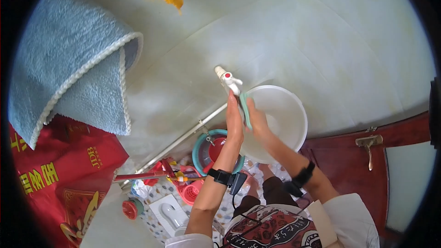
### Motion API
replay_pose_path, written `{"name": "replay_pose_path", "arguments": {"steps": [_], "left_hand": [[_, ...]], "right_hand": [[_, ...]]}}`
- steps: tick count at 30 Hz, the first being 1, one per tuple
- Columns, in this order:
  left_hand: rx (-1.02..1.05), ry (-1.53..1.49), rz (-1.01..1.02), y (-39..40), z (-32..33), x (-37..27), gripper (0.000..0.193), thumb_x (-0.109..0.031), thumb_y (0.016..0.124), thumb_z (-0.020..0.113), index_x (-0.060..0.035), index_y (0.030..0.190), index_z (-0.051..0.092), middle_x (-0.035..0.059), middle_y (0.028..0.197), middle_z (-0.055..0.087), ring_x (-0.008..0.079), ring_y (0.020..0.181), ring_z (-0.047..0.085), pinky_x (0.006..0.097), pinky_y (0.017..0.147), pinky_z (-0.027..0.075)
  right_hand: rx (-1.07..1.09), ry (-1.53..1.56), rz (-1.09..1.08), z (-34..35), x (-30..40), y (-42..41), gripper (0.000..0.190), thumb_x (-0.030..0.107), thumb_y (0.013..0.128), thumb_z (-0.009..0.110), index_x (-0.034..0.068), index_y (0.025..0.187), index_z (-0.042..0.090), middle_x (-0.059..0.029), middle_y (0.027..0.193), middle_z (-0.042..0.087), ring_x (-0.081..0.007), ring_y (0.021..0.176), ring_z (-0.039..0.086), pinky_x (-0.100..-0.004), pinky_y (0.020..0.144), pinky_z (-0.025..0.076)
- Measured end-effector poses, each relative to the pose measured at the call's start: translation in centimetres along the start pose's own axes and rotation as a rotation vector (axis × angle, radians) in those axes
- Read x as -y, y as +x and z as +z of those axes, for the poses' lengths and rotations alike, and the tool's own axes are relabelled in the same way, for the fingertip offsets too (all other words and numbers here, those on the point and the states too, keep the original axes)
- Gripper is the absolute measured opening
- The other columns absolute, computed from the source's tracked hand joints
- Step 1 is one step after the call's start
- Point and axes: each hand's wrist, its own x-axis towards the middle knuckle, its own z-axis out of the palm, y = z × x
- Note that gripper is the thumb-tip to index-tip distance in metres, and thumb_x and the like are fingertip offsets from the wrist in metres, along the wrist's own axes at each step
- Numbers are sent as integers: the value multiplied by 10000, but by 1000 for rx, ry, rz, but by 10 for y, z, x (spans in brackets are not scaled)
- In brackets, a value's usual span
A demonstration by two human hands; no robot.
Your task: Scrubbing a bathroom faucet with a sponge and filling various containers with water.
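Note:
Just below a white plastic tap (231, 82) with a red-centred handle, my left hand (234, 120) is stretched flat and seen edge-on. Its fingertips reach the tap's outlet. My right hand (257, 119) grips a pale green flat pad (245, 110), possibly a sponge, along its right side. The pad stands close beside my left palm; whether they touch is hidden. Slight blur covers the right fingers. Behind and below both hands is a large white plastic basin (301, 124).
A white pipe (186, 136) with a small metal tap (209, 138) runs along the wall above a teal basin (196, 151). Blue towel (86, 55) and red bag (79, 151) hang left. A squat toilet (170, 213) lies in the pebble-patterned floor. A dark red door (337, 155) stands right.

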Motion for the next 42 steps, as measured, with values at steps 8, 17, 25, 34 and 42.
{"name": "replay_pose_path", "arguments": {"steps": [8, 17, 25, 34, 42], "left_hand": [[-55, 85, -124, -57, -11, 23, 792, -527, 979, 425, -18, 1520, 149, 127, 1516, 307, 244, 1386, 292, 346, 1083, 307], [-325, -216, -3, -19, -14, 56, 686, -303, 987, 496, -39, 1509, 138, 75, 901, 597, 145, 653, 568, 319, 570, 472], [-685, 240, 405, 2, 57, 39, 653, -350, 1001, 429, -94, 1529, 143, 238, 1264, 548, 383, 1044, 606, 412, 820, 493], [-767, 183, 371, 26, 31, 31, 634, -384, 999, 416, -86, 1520, 214, 192, 1225, 532, 364, 1073, 584, 432, 811, 488], [-437, 497, 151, -5, 31, 3, 583, -370, 1000, 395, -94, 1502, 286, 218, 1136, 570, 413, 1034, 577, 448, 848, 478]], "right_hand": [[-316, -1093, -888, -44, -18, -31, 364, 337, 888, 640, 37, 1068, 543, -158, 943, 606, -359, 802, 618, -428, 642, 476], [331, -552, -550, -49, 33, 2, 365, 184, 939, 583, 60, 1282, 586, -44, 1081, 687, -79, 861, 596, -230, 710, 476], [348, -402, -560, 0, 64, 37, 400, 338, 1003, 507, 2, 1136, 679, -21, 1047, 661, -110, 882, 533, -280, 844, 418], [362, -328, -498, -1, 63, 41, 441, 372, 999, 519, -3, 1183, 657, -40, 1091, 652, -104, 954, 529, -260, 926, 403], [372, -338, -370, -9, 69, 37, 468, 387, 1000, 504, -15, 1197, 637, -53, 1117, 650, -122, 1010, 569, -297, 924, 440]]}}
